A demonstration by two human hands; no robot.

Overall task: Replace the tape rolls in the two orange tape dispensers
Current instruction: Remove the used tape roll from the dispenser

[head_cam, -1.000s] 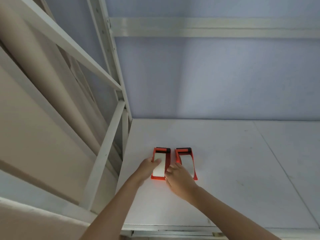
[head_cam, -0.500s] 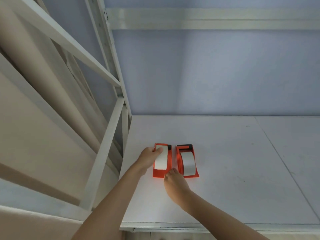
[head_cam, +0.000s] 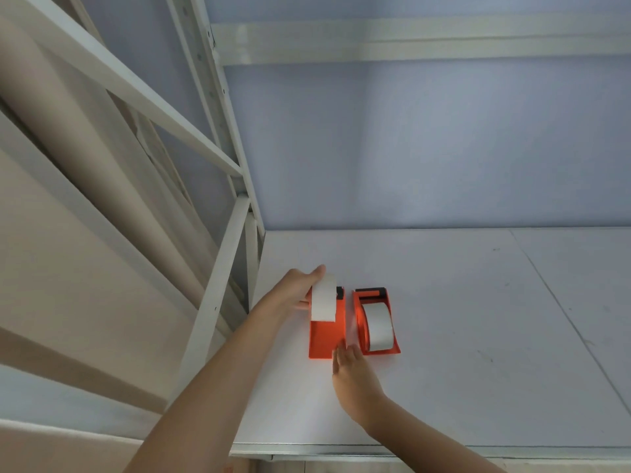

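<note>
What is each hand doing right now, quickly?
Left hand: holding the white tape roll, lifted partly out of the left orange dispenser.
Right hand: open, fingertips touching that dispenser's near end.

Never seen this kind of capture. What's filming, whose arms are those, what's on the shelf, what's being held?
There is no robot here. A camera worn on a person's head looks forward and down, so the two bare arms are the wearer's own. A white shelf board carries two orange tape dispensers side by side. The left hand grips a white tape roll raised out of the left dispenser. The right hand rests with straight fingers on that dispenser's near edge, seemingly steadying it. The right dispenser has its roll seated inside.
</note>
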